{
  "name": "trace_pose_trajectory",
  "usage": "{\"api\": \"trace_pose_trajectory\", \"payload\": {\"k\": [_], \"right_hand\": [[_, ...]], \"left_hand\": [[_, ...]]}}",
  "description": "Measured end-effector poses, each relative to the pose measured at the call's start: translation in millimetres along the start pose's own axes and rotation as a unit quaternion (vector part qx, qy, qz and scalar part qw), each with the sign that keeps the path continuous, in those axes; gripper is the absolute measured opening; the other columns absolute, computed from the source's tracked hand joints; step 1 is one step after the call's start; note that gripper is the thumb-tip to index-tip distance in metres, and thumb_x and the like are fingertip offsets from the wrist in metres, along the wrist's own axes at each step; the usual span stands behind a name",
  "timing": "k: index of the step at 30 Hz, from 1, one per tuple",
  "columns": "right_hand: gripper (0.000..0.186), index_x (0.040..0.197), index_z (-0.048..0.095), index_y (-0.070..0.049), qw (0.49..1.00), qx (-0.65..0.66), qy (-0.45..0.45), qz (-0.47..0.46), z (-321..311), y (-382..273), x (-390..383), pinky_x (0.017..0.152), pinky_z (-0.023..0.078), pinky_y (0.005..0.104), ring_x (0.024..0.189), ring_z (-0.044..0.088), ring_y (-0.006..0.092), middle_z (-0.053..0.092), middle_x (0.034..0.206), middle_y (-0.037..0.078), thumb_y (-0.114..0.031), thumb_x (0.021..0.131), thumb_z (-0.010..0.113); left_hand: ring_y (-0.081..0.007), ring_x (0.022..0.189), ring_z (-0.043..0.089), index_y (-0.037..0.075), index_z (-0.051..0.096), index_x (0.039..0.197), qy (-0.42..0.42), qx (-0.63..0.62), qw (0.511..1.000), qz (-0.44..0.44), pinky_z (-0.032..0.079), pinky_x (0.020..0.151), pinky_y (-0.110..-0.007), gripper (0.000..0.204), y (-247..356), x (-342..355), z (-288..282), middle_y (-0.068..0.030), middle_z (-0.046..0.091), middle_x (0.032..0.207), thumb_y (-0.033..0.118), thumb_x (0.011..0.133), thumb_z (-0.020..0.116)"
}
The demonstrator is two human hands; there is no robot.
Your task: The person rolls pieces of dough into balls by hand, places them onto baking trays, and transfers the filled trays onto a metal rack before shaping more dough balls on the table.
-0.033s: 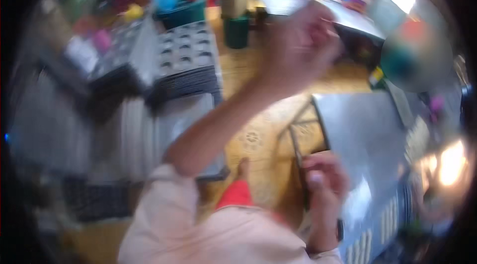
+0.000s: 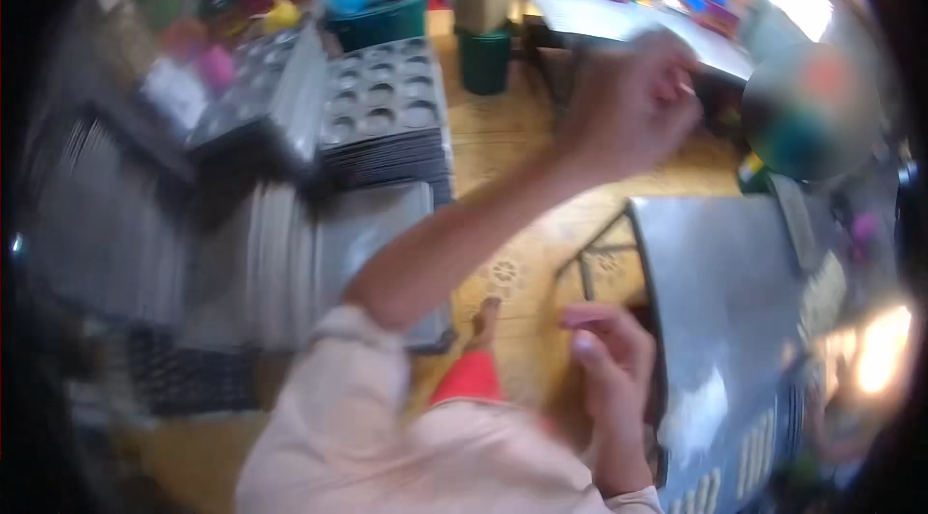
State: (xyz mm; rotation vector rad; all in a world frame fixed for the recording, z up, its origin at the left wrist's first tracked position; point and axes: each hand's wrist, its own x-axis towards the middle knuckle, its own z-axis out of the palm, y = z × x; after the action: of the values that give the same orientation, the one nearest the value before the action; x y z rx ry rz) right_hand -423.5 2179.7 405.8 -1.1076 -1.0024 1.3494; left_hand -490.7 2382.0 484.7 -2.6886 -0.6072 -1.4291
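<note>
Standing at right, a metal-topped bench (image 2: 725, 267) faces stacked round-cup baking trays (image 2: 382, 96). Apart, fingers curled, the left hand (image 2: 638, 108) is raised, seen past the bench's far left corner, the right hand (image 2: 619, 364) beside its left edge; whether either grips anything cannot be told. Pale strips (image 2: 756, 453) line its near end.

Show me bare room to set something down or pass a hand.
Bare: the far half of the metal table, beyond the pale rows at its near end; the floor between table and stacked trays, beyond the foot. Crowded: the left side, with trays, and the table's near end.
</note>
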Motion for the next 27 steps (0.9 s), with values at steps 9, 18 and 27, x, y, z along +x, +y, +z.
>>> {"api": "trace_pose_trajectory", "payload": {"k": [9,18,27], "right_hand": [[0.019,0.117,0.065,-0.007,0.911,0.149,-0.314,0.222,83,37,234,0.094,0.044,0.0257,0.108,0.055,0.0103,0.054,0.128,0.003,-0.008,0.099,0.069],[0.022,0.115,0.067,0.000,0.878,0.263,-0.384,0.112,38,20,457,0.077,0.046,0.0264,0.085,0.058,0.0111,0.065,0.107,0.002,-0.013,0.097,0.072],[0.059,0.106,0.070,0.014,0.667,0.575,-0.426,-0.207,-8,-18,656,0.084,0.052,0.0425,0.097,0.068,0.0343,0.066,0.117,0.027,-0.043,0.093,0.077]], "left_hand": [[-0.0315,0.101,0.067,0.004,0.071,0.101,-0.037,0.017,0.999,-0.028,0.053,0.088,-0.046,0.026,-258,68,108,-0.0153,0.068,0.096,0.023,0.084,0.070],[-0.0326,0.113,0.067,0.005,0.076,0.107,-0.161,0.007,0.987,0.025,0.054,0.091,-0.047,0.034,-422,202,200,-0.0198,0.071,0.113,0.027,0.084,0.065],[-0.0321,0.104,0.072,0.005,0.076,0.109,-0.193,0.031,0.965,0.173,0.057,0.086,-0.043,0.030,-511,312,340,-0.0174,0.073,0.112,0.022,0.085,0.067]]}}
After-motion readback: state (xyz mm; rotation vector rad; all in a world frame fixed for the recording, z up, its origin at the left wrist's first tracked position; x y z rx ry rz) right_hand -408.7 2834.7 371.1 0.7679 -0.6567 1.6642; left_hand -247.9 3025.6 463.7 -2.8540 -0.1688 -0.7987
